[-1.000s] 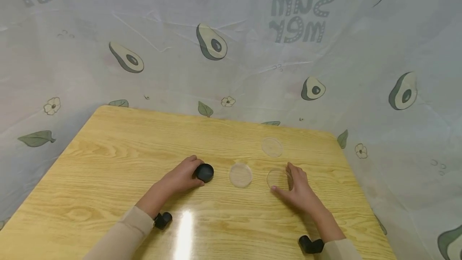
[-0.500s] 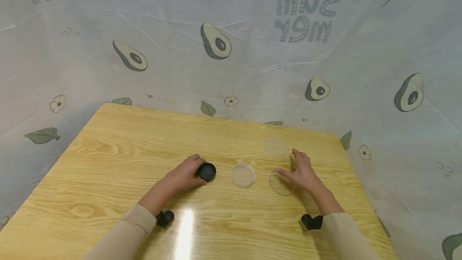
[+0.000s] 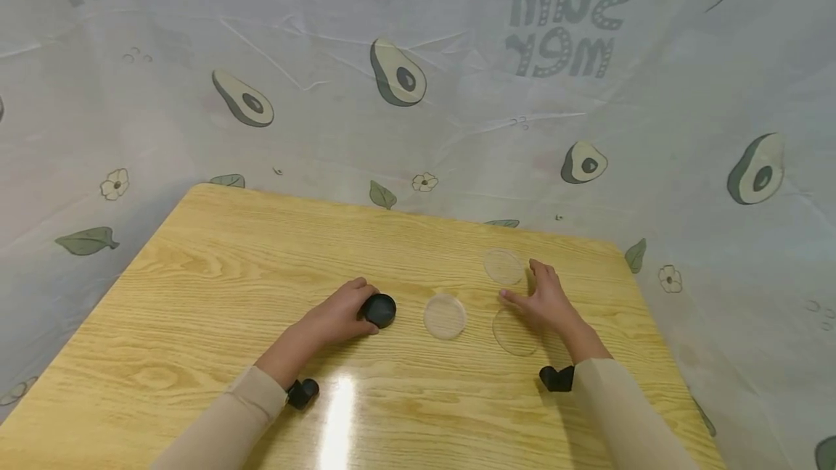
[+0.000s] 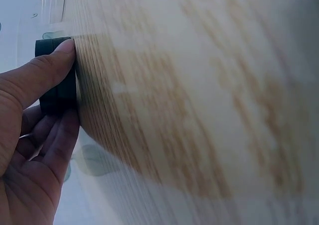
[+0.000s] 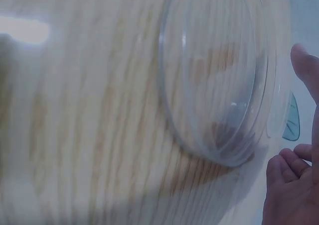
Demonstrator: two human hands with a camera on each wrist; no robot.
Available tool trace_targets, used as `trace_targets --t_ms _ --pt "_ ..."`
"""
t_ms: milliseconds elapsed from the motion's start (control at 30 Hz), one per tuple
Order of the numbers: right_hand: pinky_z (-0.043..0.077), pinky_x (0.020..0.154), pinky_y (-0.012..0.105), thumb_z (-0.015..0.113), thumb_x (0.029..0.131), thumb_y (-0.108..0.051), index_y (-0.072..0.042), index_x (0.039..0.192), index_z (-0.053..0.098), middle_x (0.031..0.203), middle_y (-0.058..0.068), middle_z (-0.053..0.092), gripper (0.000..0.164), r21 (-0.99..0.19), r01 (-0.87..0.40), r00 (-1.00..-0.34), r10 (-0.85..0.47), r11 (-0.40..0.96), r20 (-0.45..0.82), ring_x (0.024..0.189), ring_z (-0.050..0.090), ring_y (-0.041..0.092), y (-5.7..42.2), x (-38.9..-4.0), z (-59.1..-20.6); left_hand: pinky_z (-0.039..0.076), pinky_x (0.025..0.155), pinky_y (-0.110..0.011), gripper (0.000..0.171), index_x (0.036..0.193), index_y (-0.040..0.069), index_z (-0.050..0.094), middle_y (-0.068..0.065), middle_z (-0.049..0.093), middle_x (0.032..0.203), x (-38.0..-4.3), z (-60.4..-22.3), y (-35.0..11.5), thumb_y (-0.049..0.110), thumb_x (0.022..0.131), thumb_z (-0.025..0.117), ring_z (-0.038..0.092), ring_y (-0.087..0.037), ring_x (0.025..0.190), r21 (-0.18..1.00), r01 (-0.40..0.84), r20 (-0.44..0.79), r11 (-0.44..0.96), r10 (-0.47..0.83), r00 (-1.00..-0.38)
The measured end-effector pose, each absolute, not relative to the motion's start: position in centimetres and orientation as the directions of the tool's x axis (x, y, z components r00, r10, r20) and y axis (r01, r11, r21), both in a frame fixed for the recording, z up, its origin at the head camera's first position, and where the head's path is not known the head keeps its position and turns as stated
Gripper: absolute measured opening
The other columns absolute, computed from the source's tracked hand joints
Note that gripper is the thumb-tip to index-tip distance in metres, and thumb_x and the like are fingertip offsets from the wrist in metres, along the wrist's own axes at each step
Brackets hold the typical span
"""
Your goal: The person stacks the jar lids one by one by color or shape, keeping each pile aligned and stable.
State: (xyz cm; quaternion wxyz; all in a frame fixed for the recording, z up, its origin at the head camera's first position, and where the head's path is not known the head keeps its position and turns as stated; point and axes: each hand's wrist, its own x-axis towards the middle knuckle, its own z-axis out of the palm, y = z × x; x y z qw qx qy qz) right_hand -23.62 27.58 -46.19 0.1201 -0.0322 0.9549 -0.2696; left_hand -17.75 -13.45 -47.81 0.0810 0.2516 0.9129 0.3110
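My left hand [image 3: 342, 312] grips a short black round container [image 3: 380, 310] from its left side. In the left wrist view the thumb presses one side of the black container [image 4: 60, 88] and the fingers lie against the other; a seam runs round its wall. My right hand [image 3: 545, 302], thumb and fingers spread and nothing between them, is over the far edge of a clear round shallow dish [image 3: 512, 336]. Its fingertips are close to a second clear dish [image 3: 503, 267] farther back. The right wrist view shows the nearer clear dish [image 5: 214, 80] large, beside the hand.
Another clear round dish [image 3: 445, 316] lies between the hands, right of the black container. All stand on a wood-grain table [image 3: 228, 296]. A pale printed curtain [image 3: 313, 114] hangs behind the table's far edge. Black wrist cameras [image 3: 556, 378] sit under both wrists.
My right hand has let go of the nearer right-hand clear dish and moved away over the table toward the farther one. The left hand keeps its grip on the black container.
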Motion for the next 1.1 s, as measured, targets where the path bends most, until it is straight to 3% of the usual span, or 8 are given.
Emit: trace_targets --t_ms 467,1100 --pt "0.029 0.122 0.068 0.074 0.097 -0.046 0.009 0.164 0.008 0.165 0.037 0.017 0.109 -0.608 0.064 -0.97 -0.093 0.791 -0.224 0.152 0.025 0.053 26.7 -25.3 -47.0 0.054 0.088 -0.039 0.048 0.124 -0.001 0.068 -0.009 0.062 0.108 -17.8 -47.9 -13.3 0.018 0.085 0.089 0.059 -0.02 0.096 0.605 0.41 0.002 0.683 0.513 -0.859" --pt "0.03 0.12 0.069 0.071 0.098 -0.043 0.012 0.162 0.009 0.163 0.041 0.014 0.104 -0.561 0.122 -0.971 -0.019 0.819 -0.239 0.151 0.014 0.057 24.1 -26.3 -47.4 0.053 0.087 -0.037 0.047 0.123 -0.001 0.067 -0.008 0.06 0.106 -17.8 -48.1 -13.4 0.018 0.085 0.089 0.057 -0.018 0.095 0.601 0.411 0.011 0.686 0.507 -0.862"
